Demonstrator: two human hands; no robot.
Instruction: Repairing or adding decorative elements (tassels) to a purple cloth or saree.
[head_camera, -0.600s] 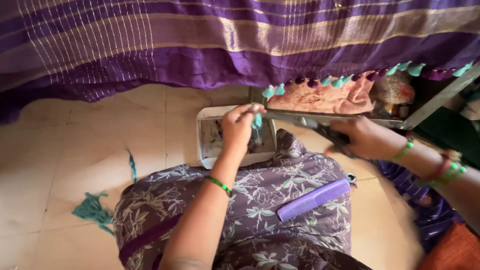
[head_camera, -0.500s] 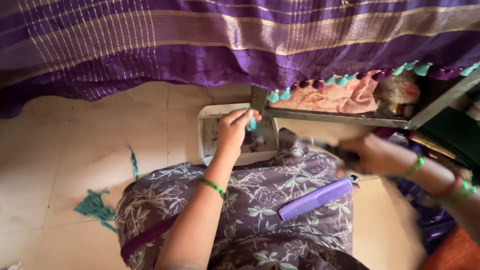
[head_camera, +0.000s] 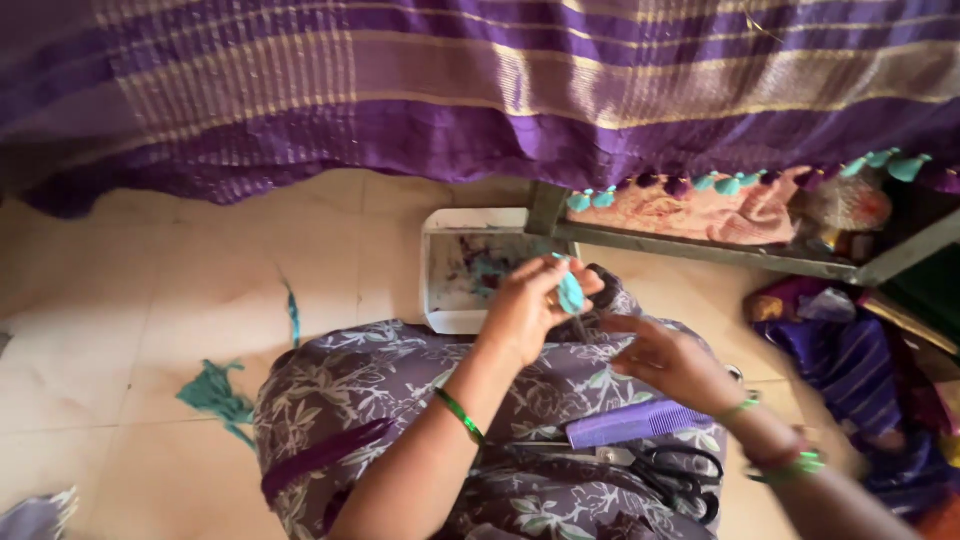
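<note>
The wide purple gold-striped woven cloth (head_camera: 480, 90) hangs above; on the lap lie black-handled scissors (head_camera: 680, 475) and 1 purple plastic comb (head_camera: 640, 422). The left hand (head_camera: 525, 310) pinches a small teal thread tassel (head_camera: 571, 294) (over the knees), the right hand (head_camera: 670, 362) loosely curled, holding nothing. Slack fingers could drop it.

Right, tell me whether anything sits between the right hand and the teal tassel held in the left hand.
Nothing visible does. The left hand pinches the teal tassel above the lap, and the right hand reaches toward it with its fingers apart from it. The purple comb and scissors lie lower on the lap, out of the way.
</note>
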